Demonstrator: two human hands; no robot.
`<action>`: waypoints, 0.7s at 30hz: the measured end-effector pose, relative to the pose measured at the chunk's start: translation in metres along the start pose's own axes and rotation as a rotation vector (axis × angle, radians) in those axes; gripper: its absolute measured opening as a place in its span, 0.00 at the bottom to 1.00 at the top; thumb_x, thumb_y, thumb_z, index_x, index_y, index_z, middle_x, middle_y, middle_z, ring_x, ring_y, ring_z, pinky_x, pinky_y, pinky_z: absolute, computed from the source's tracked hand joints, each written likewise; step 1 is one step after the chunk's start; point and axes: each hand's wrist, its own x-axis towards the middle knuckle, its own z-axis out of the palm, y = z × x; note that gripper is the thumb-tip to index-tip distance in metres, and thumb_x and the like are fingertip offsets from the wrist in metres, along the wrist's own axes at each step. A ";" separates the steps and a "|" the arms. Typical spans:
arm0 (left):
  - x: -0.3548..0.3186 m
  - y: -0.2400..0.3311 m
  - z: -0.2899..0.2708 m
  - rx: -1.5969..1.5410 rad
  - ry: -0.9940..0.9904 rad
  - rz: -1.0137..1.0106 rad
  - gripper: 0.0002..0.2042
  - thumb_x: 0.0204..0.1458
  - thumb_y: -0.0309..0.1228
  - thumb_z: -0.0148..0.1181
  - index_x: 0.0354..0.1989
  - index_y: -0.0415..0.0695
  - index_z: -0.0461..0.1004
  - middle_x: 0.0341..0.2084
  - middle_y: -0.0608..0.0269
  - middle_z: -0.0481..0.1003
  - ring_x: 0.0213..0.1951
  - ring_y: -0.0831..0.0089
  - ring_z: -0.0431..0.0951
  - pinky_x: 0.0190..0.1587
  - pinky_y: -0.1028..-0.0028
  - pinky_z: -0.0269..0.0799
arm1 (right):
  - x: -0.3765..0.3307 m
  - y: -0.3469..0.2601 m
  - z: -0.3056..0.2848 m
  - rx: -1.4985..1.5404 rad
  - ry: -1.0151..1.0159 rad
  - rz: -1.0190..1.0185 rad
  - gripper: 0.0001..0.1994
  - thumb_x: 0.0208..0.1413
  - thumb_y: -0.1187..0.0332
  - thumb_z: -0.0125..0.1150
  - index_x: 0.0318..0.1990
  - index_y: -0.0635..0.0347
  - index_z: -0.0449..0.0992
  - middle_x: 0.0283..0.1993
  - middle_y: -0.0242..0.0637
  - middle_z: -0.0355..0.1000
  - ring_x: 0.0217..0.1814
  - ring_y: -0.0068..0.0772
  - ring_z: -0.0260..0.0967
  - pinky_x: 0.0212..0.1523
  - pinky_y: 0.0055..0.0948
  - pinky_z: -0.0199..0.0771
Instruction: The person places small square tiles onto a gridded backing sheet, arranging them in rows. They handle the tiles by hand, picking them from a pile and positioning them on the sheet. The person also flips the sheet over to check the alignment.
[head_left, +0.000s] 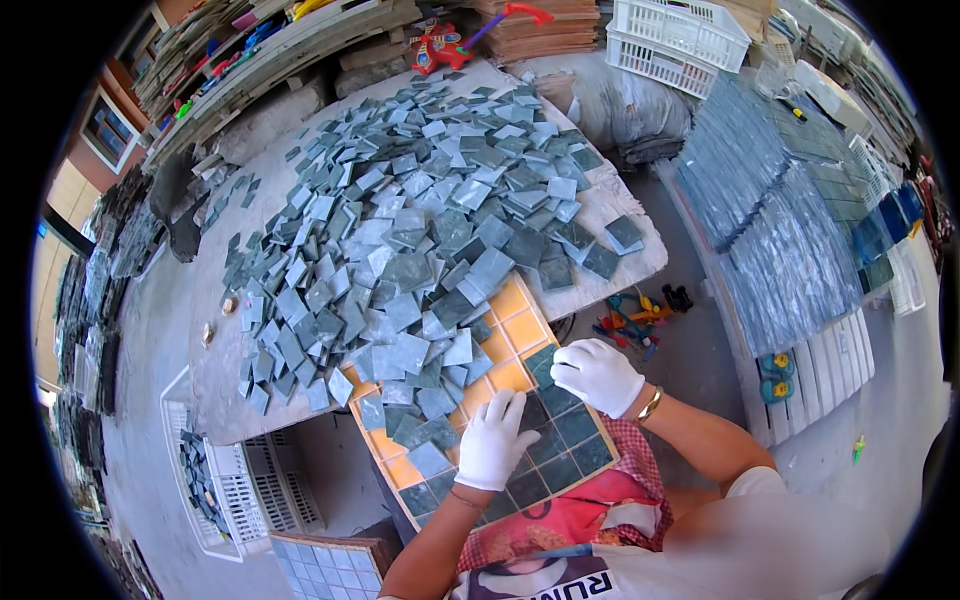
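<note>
An orange grid board (pixel 525 330) lies tilted at the near edge of a table, with square dark green stone tiles (pixel 575 427) set in its cells. My left hand (pixel 492 440), in a white glove, rests over the board's middle, fingers stretched forward and thumb apart; no tile shows between them. At the board's right edge is my right hand (pixel 597 375), also gloved, its fingers curled in beside a set green tile (pixel 541 366). Whatever those fingertips may hold is hidden. Loose grey-green tiles (pixel 405 270) form a large heap that spills onto the board's far left part.
The pale tabletop (pixel 625 270) carries the heap. Below it at left stand white plastic crates (pixel 290 480) and a tiled panel (pixel 325 570). On the right, stacked wrapped tile sheets (pixel 790 250) sit on a white pallet (pixel 820 375). Colourful toys (pixel 640 318) lie on the floor.
</note>
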 end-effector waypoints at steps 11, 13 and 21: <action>0.029 -0.014 0.005 -0.016 0.195 -0.126 0.25 0.40 0.31 0.68 0.49 0.40 0.71 0.45 0.51 0.68 0.44 0.53 0.72 0.44 0.65 0.71 | 0.040 0.015 -0.006 0.106 -0.306 0.038 0.09 0.49 0.64 0.60 0.37 0.53 0.73 0.40 0.35 0.69 0.44 0.37 0.70 0.46 0.35 0.71; 0.033 -0.015 0.000 -0.012 0.177 -0.125 0.25 0.40 0.31 0.68 0.49 0.40 0.71 0.45 0.51 0.67 0.43 0.54 0.72 0.43 0.65 0.71 | 0.046 0.009 -0.004 0.071 -0.225 0.054 0.12 0.50 0.62 0.61 0.40 0.53 0.72 0.40 0.35 0.69 0.44 0.38 0.70 0.45 0.35 0.72; -0.009 -0.026 -0.034 -0.170 0.366 -0.125 0.16 0.46 0.22 0.59 0.46 0.37 0.73 0.45 0.52 0.71 0.36 0.62 0.76 0.39 0.71 0.73 | 0.052 -0.015 0.012 0.092 -0.152 0.451 0.27 0.41 0.56 0.71 0.49 0.49 0.68 0.48 0.41 0.65 0.50 0.45 0.66 0.48 0.39 0.70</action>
